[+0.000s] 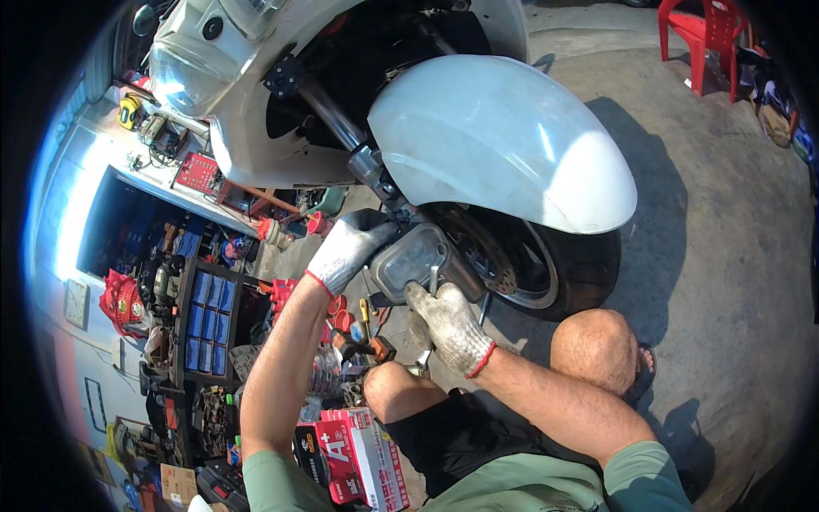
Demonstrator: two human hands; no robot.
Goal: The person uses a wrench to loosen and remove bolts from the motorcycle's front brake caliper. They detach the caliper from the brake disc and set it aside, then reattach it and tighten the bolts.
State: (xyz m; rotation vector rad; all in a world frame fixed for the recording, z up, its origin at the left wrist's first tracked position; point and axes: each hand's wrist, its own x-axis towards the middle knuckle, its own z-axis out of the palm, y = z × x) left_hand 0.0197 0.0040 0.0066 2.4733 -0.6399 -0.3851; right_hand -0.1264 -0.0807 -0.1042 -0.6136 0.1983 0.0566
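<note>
The white front fender (503,136) of a motorbike or scooter arches over its front wheel (589,269). A metal fork leg (337,115) slants down to the wheel's left side. In a white knit glove, my left hand (348,249) is closed at the fork's lower end; what its fingers grip is hidden. Between my hands sits a rounded rectangular metal box (411,258). My gloved right hand (454,328) is closed around a shiny wrench (433,277), part of which shows above the fingers at the box's near edge. The brake disc (499,271) is just right of the box.
An orange-and-black power tool (380,348), a yellow-handled screwdriver (364,311) and other tools lie left of my knee. A red-and-white carton (363,456) stands nearer. Shelves with blue drawers (209,320) are at the left, a red plastic chair (704,38) at the far right.
</note>
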